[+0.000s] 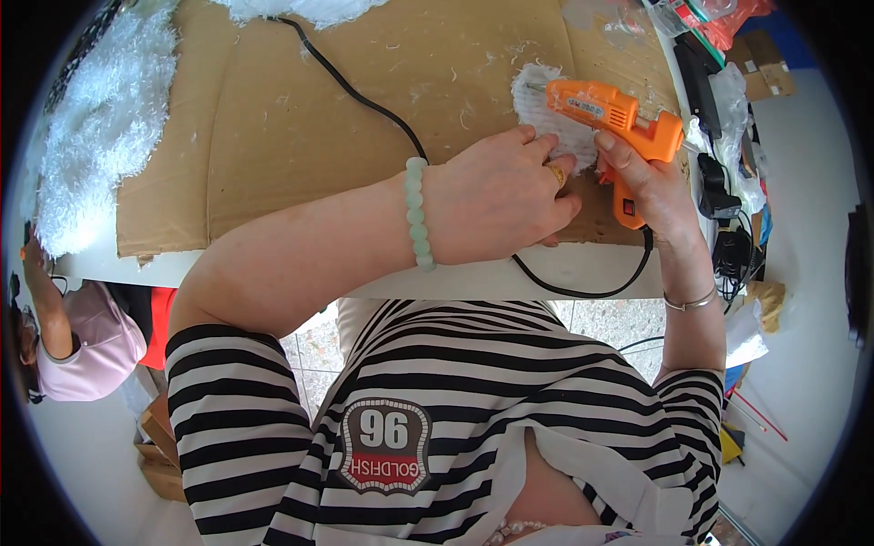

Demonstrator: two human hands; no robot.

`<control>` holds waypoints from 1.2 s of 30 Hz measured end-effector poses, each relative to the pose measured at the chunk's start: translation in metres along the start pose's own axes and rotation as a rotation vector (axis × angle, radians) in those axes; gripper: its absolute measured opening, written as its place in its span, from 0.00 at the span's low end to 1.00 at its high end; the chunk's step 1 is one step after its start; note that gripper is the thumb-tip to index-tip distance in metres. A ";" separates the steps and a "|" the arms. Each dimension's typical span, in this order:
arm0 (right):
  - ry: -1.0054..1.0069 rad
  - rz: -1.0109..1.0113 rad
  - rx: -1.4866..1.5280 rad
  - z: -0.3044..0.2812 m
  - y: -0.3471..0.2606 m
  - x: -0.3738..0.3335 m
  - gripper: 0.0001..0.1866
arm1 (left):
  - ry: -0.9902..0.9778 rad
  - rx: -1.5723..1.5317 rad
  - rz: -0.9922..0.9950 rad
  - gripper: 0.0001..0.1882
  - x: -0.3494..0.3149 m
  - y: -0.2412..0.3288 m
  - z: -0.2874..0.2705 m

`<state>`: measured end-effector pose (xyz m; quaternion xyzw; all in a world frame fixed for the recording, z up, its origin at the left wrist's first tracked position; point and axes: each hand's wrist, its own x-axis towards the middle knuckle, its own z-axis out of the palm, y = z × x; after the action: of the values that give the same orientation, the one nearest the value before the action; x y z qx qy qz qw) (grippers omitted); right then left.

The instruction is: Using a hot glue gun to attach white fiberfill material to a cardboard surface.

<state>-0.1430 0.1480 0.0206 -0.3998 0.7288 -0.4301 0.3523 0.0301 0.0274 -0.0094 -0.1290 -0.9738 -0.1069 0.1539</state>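
Note:
My right hand (648, 182) is wrapped round the handle of an orange hot glue gun (596, 102), thumb along its side. The gun's nozzle points left, over the upper part of a small white ribbed fabric piece (531, 107) with a fuzzy edge. My left hand (501, 196) rests on the lower left edge of that piece, fingers bent and pressed down, fingertips close to the gun's handle. Part of the piece is hidden under the fingers and the gun. A black cord (355, 88) runs beneath my left wrist and loops up to the gun's handle.
A cardboard sheet (300, 155) covers the white table (137, 264). Fluffy white fabric (109, 127) lies at the left, with more white material (309, 9) at the far edge. Plastic bags (728, 91) and black cables (736, 259) crowd the right. Another person (82, 341) is at the left.

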 end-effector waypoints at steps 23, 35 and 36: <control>-0.085 -0.014 -0.039 -0.005 -0.007 -0.010 0.11 | 0.045 0.010 0.022 0.19 0.002 0.000 0.003; -0.083 0.034 -0.006 -0.010 -0.003 -0.019 0.11 | 0.034 0.044 0.017 0.19 0.001 0.001 0.003; -0.088 0.033 -0.026 -0.011 -0.005 -0.020 0.11 | 0.042 0.053 0.020 0.19 0.001 0.001 0.003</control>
<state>-0.1427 0.1678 0.0323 -0.4108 0.7247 -0.3966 0.3858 0.0283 0.0292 -0.0119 -0.1322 -0.9715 -0.0821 0.1786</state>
